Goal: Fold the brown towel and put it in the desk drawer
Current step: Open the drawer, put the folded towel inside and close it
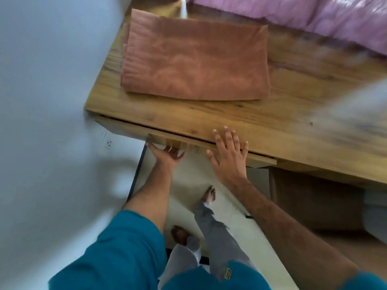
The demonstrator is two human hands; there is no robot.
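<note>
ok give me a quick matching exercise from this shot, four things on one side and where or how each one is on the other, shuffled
Things:
1. brown towel
2. left hand
3. right hand
4. pink bedding

Places or states:
A. spread flat over the desk's front edge
B. folded, lying on the desk top
C. under the drawer front, palm up
D. along the far side of the desk

Pairs: 1-B, 2-C, 3-A, 4-D

Pretty clearly someone's home, probably a bedroom: wood-grain surface (230,116) pushed against a pale wall (46,80), pink quilted bedding (314,15) beside it, tiled floor (184,185), and bare feet (208,194).
</note>
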